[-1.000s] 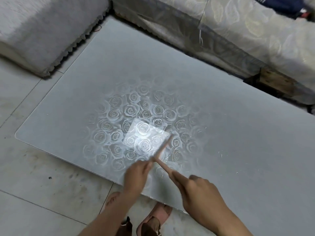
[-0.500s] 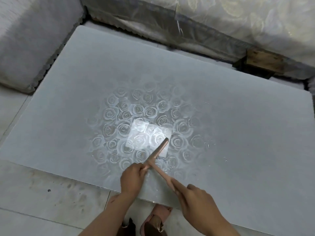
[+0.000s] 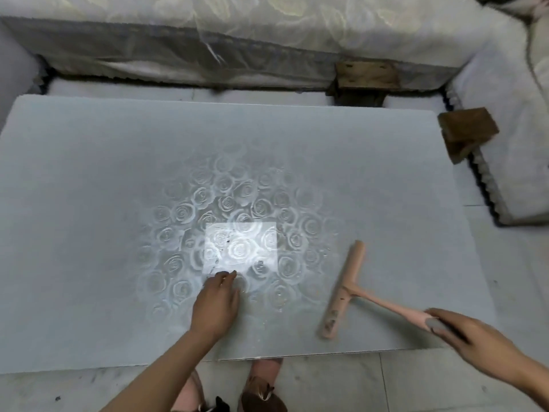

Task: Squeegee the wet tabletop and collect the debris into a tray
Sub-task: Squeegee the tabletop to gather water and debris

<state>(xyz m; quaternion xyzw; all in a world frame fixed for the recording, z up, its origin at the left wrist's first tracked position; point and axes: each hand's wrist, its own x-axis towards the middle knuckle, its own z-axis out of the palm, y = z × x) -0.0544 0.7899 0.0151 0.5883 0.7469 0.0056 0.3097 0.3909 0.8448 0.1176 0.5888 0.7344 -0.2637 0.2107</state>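
A pale grey glass tabletop (image 3: 89,203) with a rose pattern fills the view, and a bright square of reflected light lies at its middle. Small dark specks of debris (image 3: 228,241) show in that bright patch. My right hand (image 3: 469,337) grips the handle end of a pink squeegee (image 3: 344,288), whose blade rests on the table at the near right. My left hand (image 3: 218,298) lies on the table near the front edge, its fingertips touching the surface just below the bright patch. No tray is in view.
A cloth-covered sofa (image 3: 267,34) runs along the far side and another seat (image 3: 511,138) stands at the right, both on brown wooden legs (image 3: 367,75). Tiled floor (image 3: 430,382) and my sandalled feet (image 3: 261,391) show below the table's front edge.
My right hand has carried the squeegee from the middle of the table to the near right. My left hand has let go of the blade and now touches the tabletop. The view has shifted.
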